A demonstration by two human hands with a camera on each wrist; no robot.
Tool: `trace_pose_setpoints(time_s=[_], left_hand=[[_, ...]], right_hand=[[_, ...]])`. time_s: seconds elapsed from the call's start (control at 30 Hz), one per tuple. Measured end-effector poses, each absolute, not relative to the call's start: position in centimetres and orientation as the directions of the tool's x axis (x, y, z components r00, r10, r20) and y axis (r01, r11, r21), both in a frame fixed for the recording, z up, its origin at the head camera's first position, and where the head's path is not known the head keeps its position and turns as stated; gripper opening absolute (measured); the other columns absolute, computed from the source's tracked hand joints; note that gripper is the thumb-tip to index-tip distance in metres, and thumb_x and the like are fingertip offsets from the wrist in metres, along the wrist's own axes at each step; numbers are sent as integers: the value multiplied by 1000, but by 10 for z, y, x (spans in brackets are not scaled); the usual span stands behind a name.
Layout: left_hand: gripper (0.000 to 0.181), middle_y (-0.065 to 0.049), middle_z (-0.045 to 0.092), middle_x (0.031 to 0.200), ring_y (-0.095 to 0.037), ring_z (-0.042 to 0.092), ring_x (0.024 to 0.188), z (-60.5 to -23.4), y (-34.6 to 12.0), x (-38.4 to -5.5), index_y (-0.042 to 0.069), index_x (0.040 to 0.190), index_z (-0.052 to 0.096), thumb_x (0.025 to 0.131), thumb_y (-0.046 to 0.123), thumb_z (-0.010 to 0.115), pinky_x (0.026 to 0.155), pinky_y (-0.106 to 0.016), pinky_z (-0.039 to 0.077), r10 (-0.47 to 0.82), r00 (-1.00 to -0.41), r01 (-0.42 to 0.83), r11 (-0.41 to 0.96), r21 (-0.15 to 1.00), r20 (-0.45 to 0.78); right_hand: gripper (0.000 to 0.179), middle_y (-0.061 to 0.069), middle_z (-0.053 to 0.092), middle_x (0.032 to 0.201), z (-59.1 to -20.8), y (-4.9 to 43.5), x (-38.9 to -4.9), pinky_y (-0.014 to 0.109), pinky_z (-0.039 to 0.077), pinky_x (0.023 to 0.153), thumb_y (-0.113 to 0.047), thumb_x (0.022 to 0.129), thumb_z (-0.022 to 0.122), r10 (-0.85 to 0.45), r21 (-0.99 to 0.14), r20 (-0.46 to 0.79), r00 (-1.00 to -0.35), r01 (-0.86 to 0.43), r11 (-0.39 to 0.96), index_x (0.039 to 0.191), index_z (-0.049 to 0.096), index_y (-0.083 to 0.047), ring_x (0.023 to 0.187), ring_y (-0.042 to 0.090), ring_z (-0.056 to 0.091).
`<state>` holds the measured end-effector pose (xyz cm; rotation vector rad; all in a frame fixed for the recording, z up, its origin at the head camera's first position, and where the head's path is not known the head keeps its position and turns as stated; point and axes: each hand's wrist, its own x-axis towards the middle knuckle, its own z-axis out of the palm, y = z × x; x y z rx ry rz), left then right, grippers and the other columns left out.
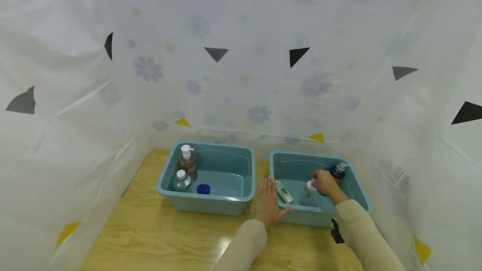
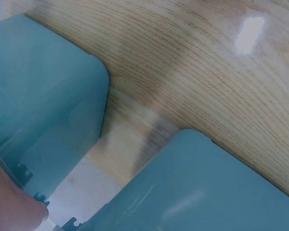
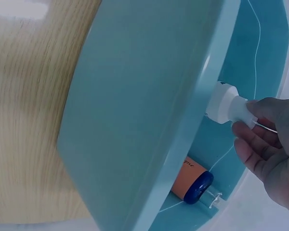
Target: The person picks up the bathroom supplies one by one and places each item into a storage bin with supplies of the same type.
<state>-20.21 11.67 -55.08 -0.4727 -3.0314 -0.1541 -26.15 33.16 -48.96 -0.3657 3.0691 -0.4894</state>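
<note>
My right hand (image 1: 326,184) reaches into the right-hand blue bin (image 1: 320,216) and pinches the white cap of a small white bottle (image 1: 308,190). In the right wrist view, thumb and fingers of that hand (image 3: 274,149) close on the bottle's narrow white top (image 3: 242,112); its lower body is hidden by the bin wall. Beside it is a dark blue pump bottle (image 1: 337,172) with an orange label (image 3: 189,175). My left hand (image 1: 267,201) lies with straight fingers at the bin's left edge, near a small white box (image 1: 284,192).
Left of the hands stands another blue bin (image 1: 211,206) holding a brownish pump bottle (image 1: 187,161), a clear white-capped bottle (image 1: 182,181) and a blue-lidded item (image 1: 203,189). Both bins sit on a wooden table (image 1: 165,237) enclosed by pale flower-patterned sheeting (image 1: 244,87).
</note>
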Motion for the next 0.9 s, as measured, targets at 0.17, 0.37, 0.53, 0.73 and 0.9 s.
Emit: trace_pose_setpoints(time_s=[0.17,0.37,0.53,0.73,0.9], left_hand=[[102,-13,19,155,-25,17,144,-551,118,-201,6,147,23,78,80,32,116,-35,22,293,-953,299,950,87,80],[103,-14,21,154,-26,20,143,-556,120,-202,5,147,24,77,82,28,115,-36,24,298,-948,306,949,68,115],[103,-13,21,154,-25,21,143,-555,119,-201,5,147,24,77,82,28,115,-36,25,299,-947,308,949,67,114],[102,-13,20,154,-25,19,143,-548,115,-199,5,147,24,79,80,29,115,-35,23,305,-948,311,947,73,88],[101,-13,20,154,-25,19,143,-547,116,-199,5,147,24,79,80,28,115,-35,23,312,-946,318,946,65,84]], right_hand=[[11,22,64,83,-497,331,-261,43,51,65,2,80,61,-211,-331,-4,-978,-198,923,87,61,10,74,32,61],[16,26,64,89,-506,329,-257,45,51,67,2,79,59,-167,-346,-54,-984,-138,928,92,61,12,79,35,62],[19,26,64,93,-514,324,-255,46,52,70,2,79,60,-135,-333,-81,-987,-101,938,95,61,12,83,37,62],[21,25,64,93,-519,320,-251,45,52,69,2,80,61,-132,-338,-105,-986,-90,937,98,61,12,82,35,62],[18,24,64,90,-522,321,-248,45,51,68,3,80,60,-142,-351,-82,-986,-105,931,96,62,12,78,31,62]])
